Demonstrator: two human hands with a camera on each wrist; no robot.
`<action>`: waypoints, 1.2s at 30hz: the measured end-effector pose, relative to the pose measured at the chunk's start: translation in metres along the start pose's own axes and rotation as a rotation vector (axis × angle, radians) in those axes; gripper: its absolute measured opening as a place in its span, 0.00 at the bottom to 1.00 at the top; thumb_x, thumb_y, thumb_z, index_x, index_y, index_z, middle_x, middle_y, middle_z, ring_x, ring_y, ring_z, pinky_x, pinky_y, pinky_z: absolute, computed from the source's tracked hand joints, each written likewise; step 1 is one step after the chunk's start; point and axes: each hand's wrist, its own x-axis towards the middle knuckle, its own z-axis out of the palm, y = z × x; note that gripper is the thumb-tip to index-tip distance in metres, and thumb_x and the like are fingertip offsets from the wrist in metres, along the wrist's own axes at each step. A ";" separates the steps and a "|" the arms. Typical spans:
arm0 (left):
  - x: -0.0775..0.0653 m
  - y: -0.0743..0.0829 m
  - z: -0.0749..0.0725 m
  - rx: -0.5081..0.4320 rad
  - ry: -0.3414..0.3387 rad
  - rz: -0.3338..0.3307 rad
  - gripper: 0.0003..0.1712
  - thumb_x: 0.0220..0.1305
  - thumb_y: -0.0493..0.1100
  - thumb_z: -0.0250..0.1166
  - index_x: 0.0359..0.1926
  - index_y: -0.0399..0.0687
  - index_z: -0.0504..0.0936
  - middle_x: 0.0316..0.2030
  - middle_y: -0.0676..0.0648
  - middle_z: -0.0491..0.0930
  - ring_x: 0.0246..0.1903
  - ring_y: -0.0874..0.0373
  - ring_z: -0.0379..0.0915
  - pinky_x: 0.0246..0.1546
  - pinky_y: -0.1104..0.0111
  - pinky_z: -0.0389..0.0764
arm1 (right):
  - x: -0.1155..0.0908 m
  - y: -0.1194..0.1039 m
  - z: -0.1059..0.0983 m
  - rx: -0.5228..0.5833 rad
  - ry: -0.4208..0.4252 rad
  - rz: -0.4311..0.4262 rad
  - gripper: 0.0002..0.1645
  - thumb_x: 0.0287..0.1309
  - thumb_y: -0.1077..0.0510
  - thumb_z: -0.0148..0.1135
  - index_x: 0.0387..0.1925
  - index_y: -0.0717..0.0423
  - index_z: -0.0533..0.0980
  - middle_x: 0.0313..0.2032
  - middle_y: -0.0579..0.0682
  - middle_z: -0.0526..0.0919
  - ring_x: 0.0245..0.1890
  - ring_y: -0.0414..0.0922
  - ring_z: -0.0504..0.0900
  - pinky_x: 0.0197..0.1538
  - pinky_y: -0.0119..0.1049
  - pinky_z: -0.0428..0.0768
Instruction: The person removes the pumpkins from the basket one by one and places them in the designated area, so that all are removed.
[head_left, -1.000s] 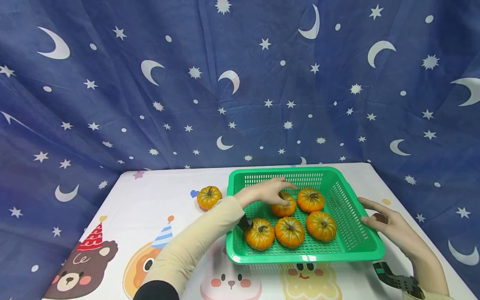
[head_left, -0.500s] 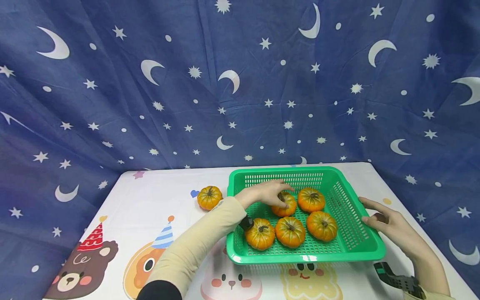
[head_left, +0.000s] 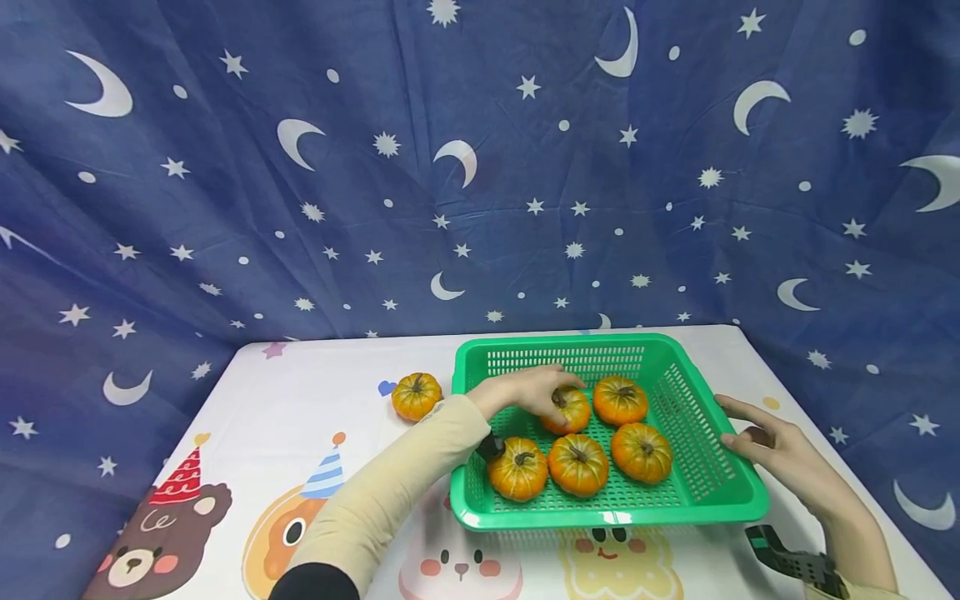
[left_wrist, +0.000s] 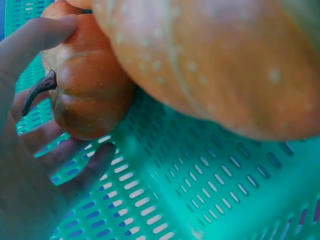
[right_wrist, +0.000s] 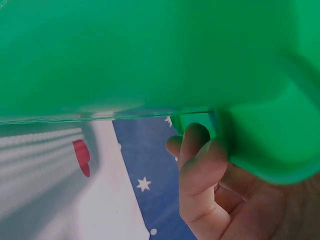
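Note:
A green plastic basket (head_left: 600,518) stands on the table with several small orange pumpkins inside. My left hand (head_left: 531,390) reaches over its left side and grips the back-left pumpkin (head_left: 574,410), fingers behind and thumb in front. In the left wrist view, the thumb lies on that stemmed pumpkin (left_wrist: 92,95) and the other fingers spread along its far side. A nearer pumpkin (left_wrist: 210,65) fills the upper right there. My right hand (head_left: 780,446) holds the basket's right rim, thumb and index finger at the edge; the right wrist view shows curled fingers (right_wrist: 200,170) by the green wall.
One more pumpkin (head_left: 417,396) sits on the table just left of the basket, behind my left sleeve (head_left: 397,483). The white tablecloth (head_left: 315,392) bears cartoon animals. A blue curtain (head_left: 480,208) with moons and stars hangs behind the table.
The left hand's fingers have come down slightly over the back-left pumpkin. The right hand, the basket and the other pumpkins stay where they were.

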 end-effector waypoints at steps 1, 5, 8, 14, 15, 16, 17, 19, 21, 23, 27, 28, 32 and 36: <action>-0.001 0.000 0.000 0.003 -0.002 0.000 0.41 0.55 0.57 0.69 0.69 0.62 0.66 0.71 0.43 0.58 0.70 0.50 0.58 0.67 0.58 0.66 | 0.000 0.000 0.000 0.004 0.000 -0.002 0.37 0.67 0.52 0.56 0.71 0.61 0.57 0.43 0.29 0.74 0.32 0.37 0.79 0.36 0.28 0.76; -0.002 -0.001 0.000 0.019 -0.010 0.003 0.42 0.54 0.57 0.70 0.69 0.62 0.65 0.66 0.46 0.64 0.63 0.53 0.66 0.61 0.60 0.72 | 0.000 -0.001 0.000 0.006 0.003 -0.006 0.37 0.67 0.52 0.56 0.71 0.61 0.57 0.42 0.31 0.75 0.32 0.37 0.79 0.36 0.28 0.76; -0.002 -0.001 0.000 0.026 -0.021 0.004 0.43 0.54 0.57 0.70 0.69 0.63 0.64 0.63 0.47 0.66 0.60 0.54 0.67 0.59 0.62 0.72 | 0.000 -0.002 0.000 0.002 0.007 -0.005 0.37 0.67 0.52 0.56 0.71 0.61 0.58 0.43 0.29 0.74 0.32 0.36 0.79 0.36 0.27 0.75; -0.001 -0.001 0.000 0.011 -0.041 -0.010 0.44 0.54 0.55 0.70 0.70 0.65 0.62 0.68 0.45 0.61 0.65 0.51 0.64 0.62 0.59 0.71 | 0.000 -0.002 0.000 0.004 0.017 -0.018 0.36 0.66 0.53 0.56 0.70 0.62 0.59 0.43 0.28 0.74 0.32 0.36 0.78 0.36 0.27 0.75; -0.001 -0.001 0.000 0.008 -0.043 -0.012 0.44 0.54 0.54 0.70 0.70 0.65 0.62 0.69 0.45 0.59 0.66 0.51 0.63 0.62 0.59 0.70 | 0.000 -0.002 0.000 0.003 0.019 -0.020 0.36 0.66 0.53 0.56 0.70 0.62 0.59 0.43 0.29 0.74 0.32 0.36 0.79 0.35 0.27 0.75; -0.001 -0.001 0.000 0.006 -0.046 -0.012 0.44 0.54 0.54 0.70 0.71 0.65 0.62 0.70 0.44 0.58 0.67 0.50 0.62 0.63 0.58 0.70 | 0.000 -0.002 0.000 0.001 0.021 -0.021 0.36 0.66 0.53 0.56 0.70 0.62 0.59 0.42 0.29 0.75 0.31 0.36 0.78 0.35 0.27 0.75; -0.001 -0.001 0.001 0.006 -0.047 -0.012 0.44 0.54 0.54 0.70 0.71 0.65 0.62 0.71 0.44 0.57 0.67 0.50 0.61 0.64 0.58 0.69 | 0.000 -0.002 0.000 0.001 0.022 -0.021 0.36 0.66 0.53 0.56 0.70 0.62 0.59 0.42 0.30 0.75 0.31 0.36 0.78 0.35 0.27 0.75; 0.000 -0.002 0.001 0.008 -0.049 -0.013 0.44 0.54 0.53 0.70 0.71 0.65 0.62 0.71 0.44 0.57 0.68 0.50 0.60 0.64 0.58 0.69 | 0.000 -0.002 -0.001 -0.001 0.022 -0.018 0.36 0.66 0.53 0.56 0.70 0.62 0.59 0.41 0.31 0.76 0.31 0.36 0.78 0.35 0.27 0.75; 0.001 -0.002 0.001 0.014 -0.049 -0.012 0.43 0.55 0.53 0.70 0.70 0.66 0.62 0.71 0.44 0.57 0.67 0.51 0.61 0.63 0.58 0.70 | 0.000 -0.002 -0.001 -0.001 0.018 -0.012 0.36 0.66 0.53 0.56 0.70 0.62 0.58 0.41 0.32 0.76 0.31 0.36 0.78 0.35 0.28 0.75; 0.001 -0.002 0.002 0.023 -0.047 -0.011 0.43 0.55 0.53 0.70 0.70 0.66 0.62 0.69 0.45 0.59 0.65 0.51 0.63 0.62 0.59 0.71 | 0.000 -0.002 -0.001 -0.001 0.013 -0.007 0.36 0.66 0.53 0.56 0.70 0.61 0.58 0.41 0.33 0.77 0.31 0.36 0.78 0.35 0.28 0.75; 0.000 -0.001 0.001 0.048 -0.040 -0.013 0.43 0.55 0.54 0.70 0.70 0.66 0.62 0.69 0.45 0.60 0.65 0.51 0.63 0.61 0.58 0.71 | 0.000 -0.001 -0.001 -0.007 0.006 0.000 0.37 0.66 0.52 0.56 0.71 0.61 0.58 0.41 0.34 0.76 0.32 0.36 0.78 0.36 0.27 0.75; -0.001 0.000 0.001 0.051 -0.037 -0.013 0.43 0.55 0.54 0.69 0.70 0.66 0.62 0.69 0.45 0.60 0.66 0.50 0.62 0.62 0.58 0.71 | 0.000 -0.001 -0.001 -0.008 0.006 0.001 0.37 0.66 0.52 0.56 0.71 0.61 0.58 0.41 0.35 0.77 0.32 0.36 0.79 0.36 0.27 0.75; -0.001 0.000 0.001 0.039 -0.029 -0.012 0.42 0.55 0.53 0.69 0.70 0.65 0.62 0.71 0.43 0.57 0.69 0.49 0.58 0.64 0.56 0.68 | 0.000 -0.002 0.000 -0.012 0.006 0.000 0.36 0.66 0.52 0.56 0.71 0.61 0.58 0.40 0.41 0.79 0.32 0.36 0.79 0.36 0.27 0.75; -0.002 0.000 0.000 0.015 -0.018 -0.013 0.42 0.55 0.52 0.69 0.70 0.64 0.62 0.72 0.42 0.55 0.70 0.48 0.56 0.66 0.55 0.67 | -0.001 -0.003 0.000 -0.010 0.008 -0.004 0.36 0.66 0.53 0.56 0.70 0.62 0.58 0.37 0.46 0.80 0.31 0.36 0.78 0.35 0.27 0.75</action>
